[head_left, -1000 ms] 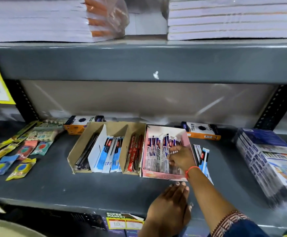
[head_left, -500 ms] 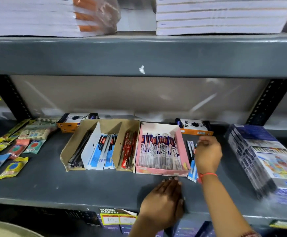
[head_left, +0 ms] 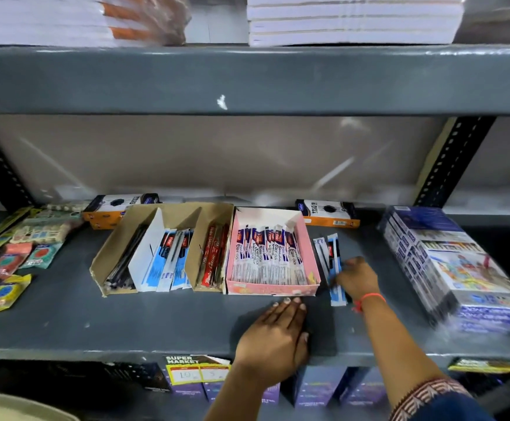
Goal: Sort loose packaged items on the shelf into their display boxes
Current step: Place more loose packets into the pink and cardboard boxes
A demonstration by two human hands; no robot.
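Note:
A pink display box (head_left: pixel 270 288) full of white pen packets stands mid-shelf. Left of it, a brown cardboard box (head_left: pixel 117 250) has compartments with black pens, blue packets (head_left: pixel 171 259) and red packets (head_left: pixel 214 256). Loose blue-and-white pen packets (head_left: pixel 332 262) lie on the shelf just right of the pink box. My right hand (head_left: pixel 357 278) rests on these loose packets, fingers curled onto them. My left hand (head_left: pixel 278 335) lies flat, palm down, on the shelf in front of the pink box, fingertips near its front wall.
Two orange-and-white boxes (head_left: pixel 329 212) stand at the back. A plastic-wrapped stack of blue boxes (head_left: pixel 448 262) fills the right end. Small colourful packets (head_left: pixel 13 262) lie scattered at the left. The grey shelf (head_left: pixel 95 323) has an upper shelf close overhead with stacked notebooks.
My right hand left the pink box, moved right, and has come down onto the loose blue packets beside it. My left hand stayed flat on the shelf front.

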